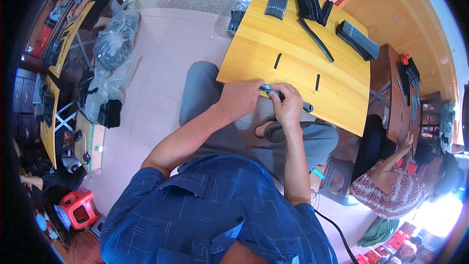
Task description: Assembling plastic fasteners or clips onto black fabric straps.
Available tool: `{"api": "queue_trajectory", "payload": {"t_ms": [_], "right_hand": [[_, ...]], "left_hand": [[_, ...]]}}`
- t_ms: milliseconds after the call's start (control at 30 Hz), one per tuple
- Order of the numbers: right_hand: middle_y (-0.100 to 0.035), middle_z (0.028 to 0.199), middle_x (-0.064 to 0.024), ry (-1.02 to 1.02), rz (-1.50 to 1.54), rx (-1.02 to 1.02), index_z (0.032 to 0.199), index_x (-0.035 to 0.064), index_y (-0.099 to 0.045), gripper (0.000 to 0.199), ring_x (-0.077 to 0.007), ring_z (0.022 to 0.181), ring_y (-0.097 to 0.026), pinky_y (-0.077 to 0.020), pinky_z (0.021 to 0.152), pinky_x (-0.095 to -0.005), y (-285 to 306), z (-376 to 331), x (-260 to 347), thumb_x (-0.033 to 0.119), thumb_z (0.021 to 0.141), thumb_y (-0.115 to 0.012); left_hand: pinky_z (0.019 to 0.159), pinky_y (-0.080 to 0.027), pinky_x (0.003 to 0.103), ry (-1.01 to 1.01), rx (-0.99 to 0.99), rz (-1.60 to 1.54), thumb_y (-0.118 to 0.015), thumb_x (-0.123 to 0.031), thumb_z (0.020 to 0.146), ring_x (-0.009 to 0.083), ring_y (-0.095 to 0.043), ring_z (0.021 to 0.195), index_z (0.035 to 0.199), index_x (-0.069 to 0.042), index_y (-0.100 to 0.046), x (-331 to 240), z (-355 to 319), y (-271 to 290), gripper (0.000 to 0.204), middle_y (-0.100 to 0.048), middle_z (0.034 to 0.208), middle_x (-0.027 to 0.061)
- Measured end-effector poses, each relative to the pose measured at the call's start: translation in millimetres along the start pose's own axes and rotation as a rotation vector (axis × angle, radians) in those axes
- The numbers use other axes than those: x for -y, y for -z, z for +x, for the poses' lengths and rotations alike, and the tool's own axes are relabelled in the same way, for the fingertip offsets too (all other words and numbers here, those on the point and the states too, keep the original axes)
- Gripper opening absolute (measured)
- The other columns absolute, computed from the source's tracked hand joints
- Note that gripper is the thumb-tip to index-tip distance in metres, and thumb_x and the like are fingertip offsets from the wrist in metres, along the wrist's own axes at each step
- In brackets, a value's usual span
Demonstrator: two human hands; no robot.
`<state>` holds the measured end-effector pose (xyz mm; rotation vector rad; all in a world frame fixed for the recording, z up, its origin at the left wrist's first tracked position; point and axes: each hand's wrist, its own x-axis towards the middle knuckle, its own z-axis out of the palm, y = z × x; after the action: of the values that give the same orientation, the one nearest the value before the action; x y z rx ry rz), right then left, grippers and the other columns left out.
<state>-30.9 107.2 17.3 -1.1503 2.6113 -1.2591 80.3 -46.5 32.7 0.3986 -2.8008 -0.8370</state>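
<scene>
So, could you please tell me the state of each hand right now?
Left hand: closed, fingertips pinching a small dark piece.
Right hand: closed, thumb and fingers curled on the same small dark piece.

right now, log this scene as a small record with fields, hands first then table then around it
left hand: fingertips gripping a small dark piece
right hand: thumb and fingers on the same piece
work spot: near edge of the yellow table
near on table: two short black strips, apart
far on table: black bundles, one long black strip
floor, left: clear plastic bags, red stool
right: seated person at a brown table
</scene>
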Motion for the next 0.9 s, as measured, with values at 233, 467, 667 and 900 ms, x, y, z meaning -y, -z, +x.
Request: {"api": "queue_trajectory", "payload": {"t_ms": [233,467,667,900], "right_hand": [[-0.073,0.092,-0.0102,-0.032,0.022,-0.008,0.093,0.008,-0.075,0.013,-0.0326,0.09,-0.069,-0.0529,0.081,-0.043,-0.1,-0.1,2.5,0.011,0.081,-0.079],[-0.073,0.092,-0.0107,-0.052,0.041,0.012,0.093,0.0074,-0.075,0.013,-0.0327,0.09,-0.069,-0.0531,0.081,-0.0429,-1.6,1.0,-1.6,0.01,0.081,-0.079],[-0.073,0.092,-0.0106,-0.036,0.037,-0.011,0.093,0.0072,-0.075,0.012,-0.0325,0.09,-0.069,-0.053,0.081,-0.0429,-1.4,0.5,-1.3,0.011,0.082,-0.079],[-0.073,0.092,-0.0107,-0.038,0.038,-0.003,0.093,0.0071,-0.075,0.013,-0.0324,0.089,-0.068,-0.0527,0.08,-0.0429,-1.2,-0.5,0.4,0.011,0.082,-0.08]], "left_hand": [[0.068,-0.055,0.052,-0.006,-0.009,0.0,-0.064,-0.017,0.092,0.0401,-0.071,0.078,0.121,-0.008,-0.069,0.6,-0.5,-2.2,0.031,-0.072,0.084,0.0204],[0.07,-0.056,0.052,-0.009,0.055,0.013,-0.064,-0.017,0.092,0.0402,-0.071,0.079,0.122,-0.008,-0.07,2.5,3.1,3.3,0.032,-0.073,0.086,0.02],[0.071,-0.056,0.052,-0.012,0.041,0.0,-0.063,-0.017,0.092,0.0403,-0.071,0.079,0.122,-0.009,-0.071,4.1,3.3,1.7,0.032,-0.073,0.087,0.0197],[0.072,-0.056,0.052,-0.008,0.059,-0.007,-0.064,-0.016,0.091,0.0399,-0.071,0.081,0.121,-0.009,-0.071,4.0,1.6,5.8,0.032,-0.073,0.089,0.0197]]}}
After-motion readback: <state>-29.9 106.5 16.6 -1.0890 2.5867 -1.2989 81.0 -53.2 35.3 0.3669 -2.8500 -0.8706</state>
